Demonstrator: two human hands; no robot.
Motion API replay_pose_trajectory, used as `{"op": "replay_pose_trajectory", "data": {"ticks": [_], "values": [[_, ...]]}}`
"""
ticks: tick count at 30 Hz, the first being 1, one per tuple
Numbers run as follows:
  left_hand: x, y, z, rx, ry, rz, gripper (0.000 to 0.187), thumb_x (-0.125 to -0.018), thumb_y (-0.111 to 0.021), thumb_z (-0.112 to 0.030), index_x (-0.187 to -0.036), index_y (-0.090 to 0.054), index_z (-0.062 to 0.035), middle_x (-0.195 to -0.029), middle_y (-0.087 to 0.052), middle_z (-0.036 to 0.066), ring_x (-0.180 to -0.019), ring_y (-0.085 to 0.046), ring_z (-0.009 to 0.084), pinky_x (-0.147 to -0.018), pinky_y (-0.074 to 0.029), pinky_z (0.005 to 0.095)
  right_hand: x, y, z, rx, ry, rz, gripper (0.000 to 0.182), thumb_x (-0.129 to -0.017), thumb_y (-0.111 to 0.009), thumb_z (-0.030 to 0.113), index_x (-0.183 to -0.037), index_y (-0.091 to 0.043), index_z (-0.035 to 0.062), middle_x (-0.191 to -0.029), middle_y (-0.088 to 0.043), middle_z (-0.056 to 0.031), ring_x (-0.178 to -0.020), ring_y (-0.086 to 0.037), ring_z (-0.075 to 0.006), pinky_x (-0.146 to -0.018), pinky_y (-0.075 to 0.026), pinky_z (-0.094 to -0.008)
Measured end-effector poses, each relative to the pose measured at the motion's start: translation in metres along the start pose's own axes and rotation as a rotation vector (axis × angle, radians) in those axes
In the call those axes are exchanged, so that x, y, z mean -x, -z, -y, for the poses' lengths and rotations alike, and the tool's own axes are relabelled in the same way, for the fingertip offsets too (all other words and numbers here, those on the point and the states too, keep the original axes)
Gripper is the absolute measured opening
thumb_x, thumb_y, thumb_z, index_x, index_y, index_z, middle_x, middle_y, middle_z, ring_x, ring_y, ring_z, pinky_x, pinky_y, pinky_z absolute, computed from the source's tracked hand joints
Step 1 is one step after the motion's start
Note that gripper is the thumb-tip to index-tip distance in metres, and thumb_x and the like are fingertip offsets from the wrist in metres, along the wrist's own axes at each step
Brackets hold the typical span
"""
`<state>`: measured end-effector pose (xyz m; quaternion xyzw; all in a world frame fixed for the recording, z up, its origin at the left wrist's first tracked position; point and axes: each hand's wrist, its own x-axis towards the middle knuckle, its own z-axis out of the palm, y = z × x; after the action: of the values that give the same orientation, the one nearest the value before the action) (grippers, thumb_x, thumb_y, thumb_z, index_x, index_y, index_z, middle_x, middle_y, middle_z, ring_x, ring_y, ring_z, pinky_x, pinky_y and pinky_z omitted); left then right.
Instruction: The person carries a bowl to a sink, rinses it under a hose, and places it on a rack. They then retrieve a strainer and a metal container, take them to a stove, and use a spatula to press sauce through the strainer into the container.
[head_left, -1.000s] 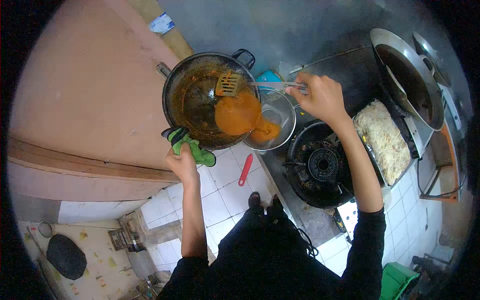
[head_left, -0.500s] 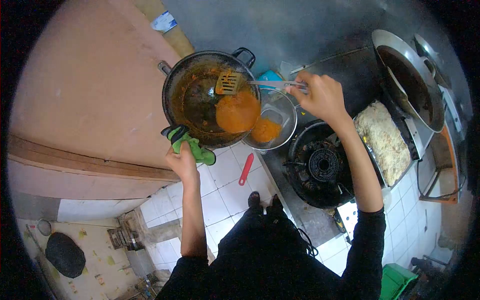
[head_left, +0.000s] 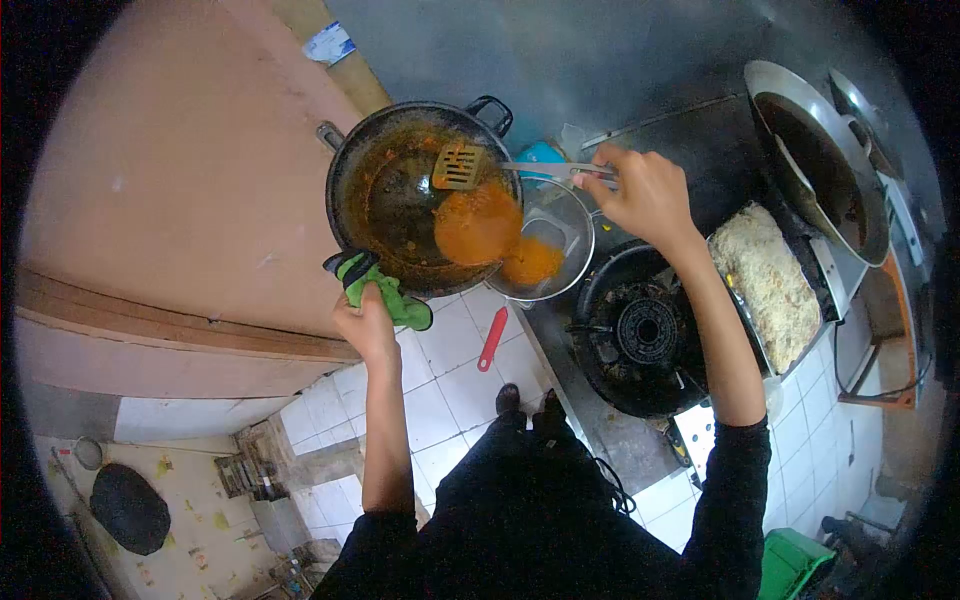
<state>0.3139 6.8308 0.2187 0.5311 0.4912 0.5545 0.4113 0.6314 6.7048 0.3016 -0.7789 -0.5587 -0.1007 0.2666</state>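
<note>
A dark wok (head_left: 365, 185) is tilted so that orange sauce (head_left: 478, 225) gathers at its right rim. My left hand (head_left: 365, 325) is closed around a green cloth (head_left: 400, 305) wrapped on the wok's near handle. In my right hand (head_left: 640, 190) is the long handle of a slotted spatula (head_left: 460, 167), its blade inside the wok just above the sauce. Close under the wok's right rim lies a round mesh strainer (head_left: 575, 215) with orange sauce (head_left: 533, 260) in it. What supports the strainer is hidden.
A black gas burner (head_left: 645, 330) is right of the strainer. Beyond it are a tray of pale crumbly food (head_left: 765, 285) and a large metal wok (head_left: 815, 110). A red flat piece (head_left: 492, 340) shows over the white floor tiles. A wooden panel (head_left: 180, 170) fills the left.
Both hands, the wok and the spatula hold almost the same position. The sauce in the wok has shifted very slightly.
</note>
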Motion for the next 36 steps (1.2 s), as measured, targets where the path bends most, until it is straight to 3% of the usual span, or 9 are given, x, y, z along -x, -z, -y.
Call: {"op": "replay_pose_trajectory", "data": {"ticks": [36], "values": [[0.004, -0.004, 0.004, 0.054, 0.000, 0.015, 0.012, -0.081, -0.052, -0.003, -0.081, -0.059, 0.0061, -0.073, -0.065, 0.012, -0.062, -0.060, 0.0155, -0.057, -0.048, 0.0285, 0.007, 0.002, -0.008, -0.022, -0.011, -0.048, 0.035, -0.077, -0.067, 0.045, -0.080, -0.066, 0.0103, -0.056, -0.059, -0.0124, -0.061, -0.063, -0.0331, -0.054, -0.047, -0.0419]]}}
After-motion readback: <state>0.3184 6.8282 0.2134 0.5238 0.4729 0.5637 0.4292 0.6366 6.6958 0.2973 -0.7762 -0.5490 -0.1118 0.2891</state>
